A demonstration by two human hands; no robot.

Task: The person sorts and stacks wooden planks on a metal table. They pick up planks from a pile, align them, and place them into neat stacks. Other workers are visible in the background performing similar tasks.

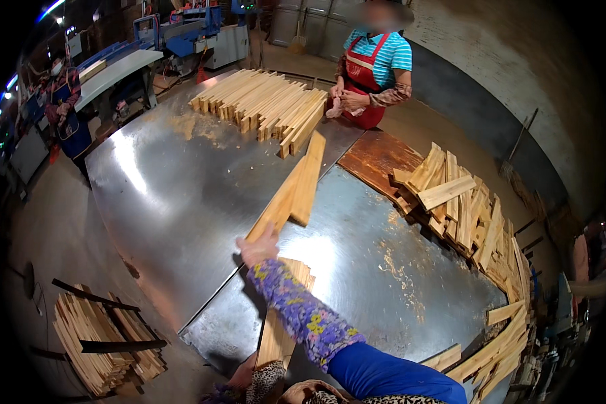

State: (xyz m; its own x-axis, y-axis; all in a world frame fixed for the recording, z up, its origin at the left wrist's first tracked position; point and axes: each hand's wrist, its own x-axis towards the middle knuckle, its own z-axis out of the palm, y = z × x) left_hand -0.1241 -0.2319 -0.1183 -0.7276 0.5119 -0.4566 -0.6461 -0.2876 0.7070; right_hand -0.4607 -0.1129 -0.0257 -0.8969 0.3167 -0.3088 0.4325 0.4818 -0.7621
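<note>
My right hand (259, 248), reaching out across the metal table in a floral sleeve, is closed round the near end of a long wooden board (283, 202). A shorter board (308, 185) lies against that board's far part, slanting the same way. Low in the view my left hand (242, 372) is partly seen at the side of a small stack of wooden boards (276, 340). It supports the stack close to my body, its fingers mostly hidden. The stack's far end passes under my right forearm.
A row of upright boards (259, 101) stands at the table's far side, near a co-worker in a red apron (367, 74). Loose boards (464, 202) are heaped along the right edge. Strapped boards (108, 337) sit at lower left. Another person (67, 108) stands by machines.
</note>
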